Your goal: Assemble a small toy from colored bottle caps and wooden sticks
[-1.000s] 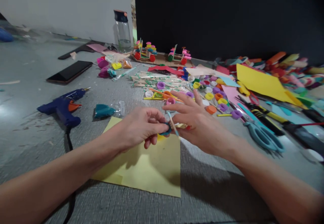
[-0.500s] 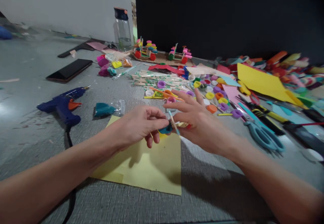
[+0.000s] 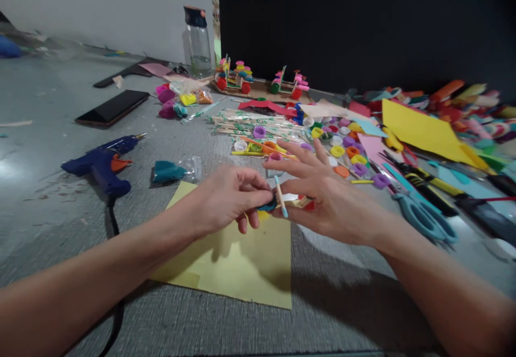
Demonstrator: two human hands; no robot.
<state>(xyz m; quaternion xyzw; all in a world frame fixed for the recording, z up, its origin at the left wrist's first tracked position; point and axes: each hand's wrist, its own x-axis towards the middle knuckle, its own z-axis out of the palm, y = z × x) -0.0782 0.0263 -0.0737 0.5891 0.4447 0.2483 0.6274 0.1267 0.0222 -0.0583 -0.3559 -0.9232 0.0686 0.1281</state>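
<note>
Above a yellow sheet of paper (image 3: 242,271), both hands meet at one small craft piece. My left hand (image 3: 229,195) pinches a dark teal lump (image 3: 267,205), which looks like modelling clay. My right hand (image 3: 334,201) grips a small wooden-stick model (image 3: 299,201) between thumb and lower fingers, its upper fingers stretched out. Across the model's near end stands a short stick (image 3: 281,198) with a light blue tip. A bit of red shows between the right fingers; the rest of the model is hidden. Left of the hands lies a bag of teal clay (image 3: 169,171).
A blue glue gun (image 3: 100,161) with its cord and a phone (image 3: 113,108) lie left. Behind are stick bundles (image 3: 245,123), bottle caps, two small model cars (image 3: 234,76) and a water bottle (image 3: 199,45). Scissors (image 3: 425,218), cutters and yellow paper (image 3: 423,131) lie right.
The view has shifted slightly, so things sit a little further right. The short stick on the model has turned more upright, and more of the model shows. Both hands keep their grip.
</note>
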